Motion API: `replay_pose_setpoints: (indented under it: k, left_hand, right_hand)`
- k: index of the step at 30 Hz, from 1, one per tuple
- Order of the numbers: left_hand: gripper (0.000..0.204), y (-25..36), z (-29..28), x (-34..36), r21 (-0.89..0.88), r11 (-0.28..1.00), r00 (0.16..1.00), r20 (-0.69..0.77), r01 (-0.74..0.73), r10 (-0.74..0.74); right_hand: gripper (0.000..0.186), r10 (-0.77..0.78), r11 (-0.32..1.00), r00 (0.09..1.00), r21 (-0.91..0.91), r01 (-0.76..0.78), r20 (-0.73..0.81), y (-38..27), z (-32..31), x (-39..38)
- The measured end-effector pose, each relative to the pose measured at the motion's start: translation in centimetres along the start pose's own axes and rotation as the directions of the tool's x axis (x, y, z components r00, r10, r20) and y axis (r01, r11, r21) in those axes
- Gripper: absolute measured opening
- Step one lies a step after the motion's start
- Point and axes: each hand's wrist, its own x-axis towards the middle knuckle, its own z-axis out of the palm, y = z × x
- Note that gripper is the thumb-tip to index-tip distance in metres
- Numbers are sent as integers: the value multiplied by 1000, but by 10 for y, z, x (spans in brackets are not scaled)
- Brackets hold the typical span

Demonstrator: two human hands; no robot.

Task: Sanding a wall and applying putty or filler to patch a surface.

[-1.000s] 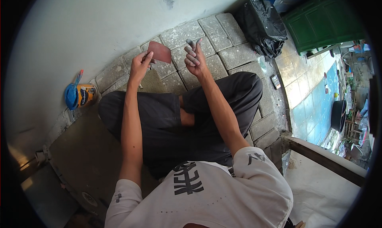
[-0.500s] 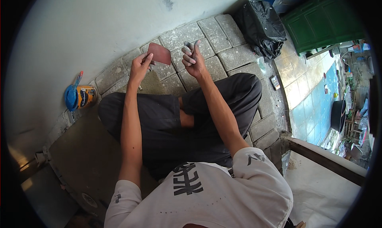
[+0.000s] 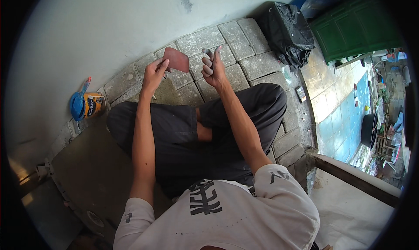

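Note:
A reddish-brown, square-cut piece of sandpaper [image 3: 177, 60] is pinched at its left edge by my left hand [image 3: 153, 74], thumb on top. It is held up over the paving, left of my other hand. My right hand [image 3: 213, 70] is raised beside it, a short gap away, and touches nothing. Its thumb points up, the index finger is loosely bent away from it, and the other fingers curl toward the palm. Grey dust coats the fingers of that hand. No object shows in it.
At the left, a yellow and black can [image 3: 94, 104] with a blue cover and a brush stands by the white wall [image 3: 109, 27]. Grey paving blocks [image 3: 196, 41] run along the wall. A black plastic-covered box [image 3: 286, 34] and a green bin [image 3: 353, 27] stand at the far right.
The index finger of my right hand has moved slightly away from the thumb. My left hand still holds the sandpaper in nearly the same place.

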Motion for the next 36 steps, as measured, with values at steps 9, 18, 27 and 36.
replay_pose_setpoints:
  k: [9,18,27,36]
  left_hand:
    - [39,-5,-4,5,-60,998,996,88,19,-14]
    - [42,-19,-10,13,-33,999,1000,14,-1,1]
    - [39,-28,-1,21,-39,999,994,101,37,-33]
    - [38,-46,-19,9,-86,992,978,192,96,-78]
  right_hand:
    - [68,187,895,980,-423,-141,69,27,17,3]
    - [28,-351,752,936,-606,259,-35,-16,32,62]
    - [28,-717,267,664,-964,-16,-210,-70,-2,178]
    - [12,-601,517,798,-780,351,-39,-11,82,170]
